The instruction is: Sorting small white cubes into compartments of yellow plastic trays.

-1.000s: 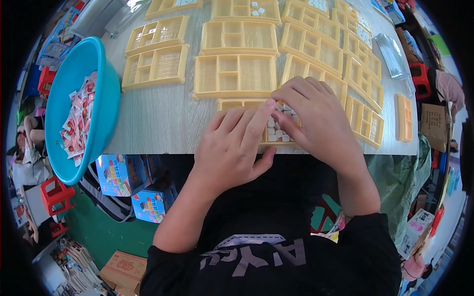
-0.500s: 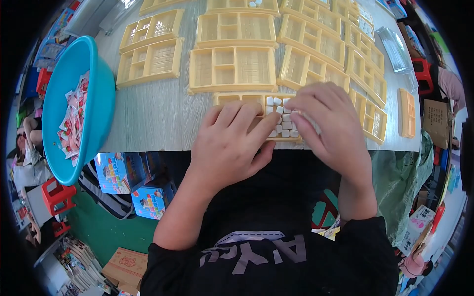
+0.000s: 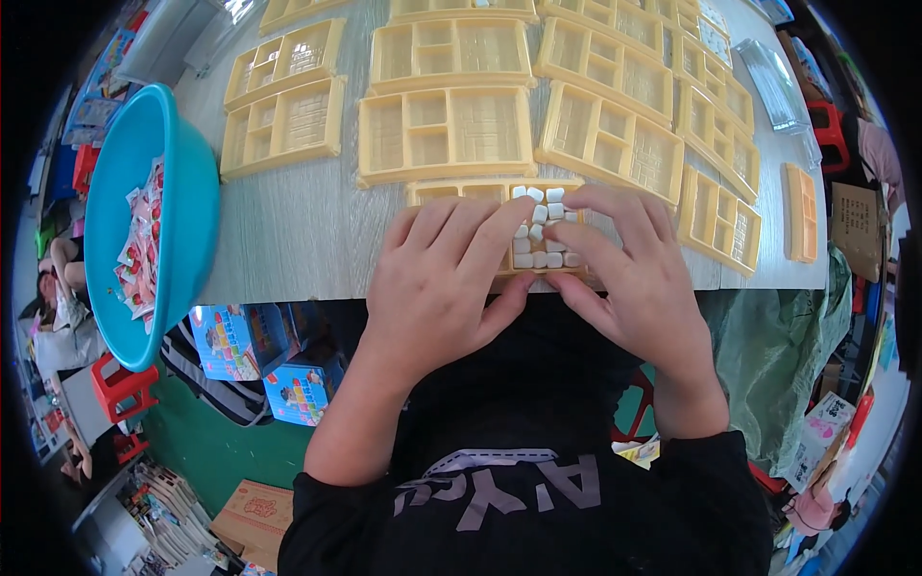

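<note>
A cream divided plastic tray [image 3: 427, 189] lies at the table's near edge, its right-hand compartment holding several small white blocks [image 3: 540, 215] in uneven rows. My left hand [image 3: 427, 278] covers the tray's left part. Its thumb is at the near rim, and its index fingertip reaches in by the blocks. From the right, my right hand [image 3: 643, 274] arches over the same compartment, fingers apart; its index fingertip touches blocks in the middle and its thumb is at the near rim. Both hands hide parts of the tray.
More cream divided trays [image 3: 447, 134] stand in columns beyond my hands. A turquoise basin [image 3: 197, 216] of small pink-and-white packets [image 3: 144, 240] is at the left. An orange tray [image 3: 800, 211] and clear plastic pieces [image 3: 773, 86] lie right. Blue printed boxes [image 3: 235, 341] sit below the table edge.
My right hand has lowered, its thumb coming down to the tray's near rim. Some white blocks have shifted within the compartment. My left hand stays nearly in place.
</note>
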The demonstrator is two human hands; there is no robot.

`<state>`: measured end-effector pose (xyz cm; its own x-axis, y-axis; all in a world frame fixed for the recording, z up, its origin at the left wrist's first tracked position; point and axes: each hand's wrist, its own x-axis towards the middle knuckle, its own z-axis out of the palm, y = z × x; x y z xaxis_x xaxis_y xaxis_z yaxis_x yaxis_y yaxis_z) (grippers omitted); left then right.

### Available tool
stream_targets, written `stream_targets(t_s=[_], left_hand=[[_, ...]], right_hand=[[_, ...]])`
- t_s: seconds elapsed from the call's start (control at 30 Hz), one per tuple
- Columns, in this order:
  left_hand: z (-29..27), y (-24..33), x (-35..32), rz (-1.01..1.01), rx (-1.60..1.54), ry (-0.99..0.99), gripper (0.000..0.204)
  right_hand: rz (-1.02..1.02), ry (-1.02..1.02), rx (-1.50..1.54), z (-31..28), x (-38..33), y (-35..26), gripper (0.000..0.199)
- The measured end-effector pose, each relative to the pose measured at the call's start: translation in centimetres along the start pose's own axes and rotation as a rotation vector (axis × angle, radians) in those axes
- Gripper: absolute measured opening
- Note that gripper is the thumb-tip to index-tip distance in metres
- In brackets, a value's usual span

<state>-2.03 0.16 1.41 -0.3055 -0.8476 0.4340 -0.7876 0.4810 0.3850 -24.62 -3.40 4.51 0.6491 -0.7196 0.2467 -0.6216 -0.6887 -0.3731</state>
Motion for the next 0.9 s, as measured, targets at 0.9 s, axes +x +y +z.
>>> stream_targets(t_s=[0.9], left_hand=[[0.0,0.0,-0.2,0.021,0.034,-0.027,0.05]], right_hand=[[-0.03,0.117,0.061,-0.5,-1.0,0.8,0.048]])
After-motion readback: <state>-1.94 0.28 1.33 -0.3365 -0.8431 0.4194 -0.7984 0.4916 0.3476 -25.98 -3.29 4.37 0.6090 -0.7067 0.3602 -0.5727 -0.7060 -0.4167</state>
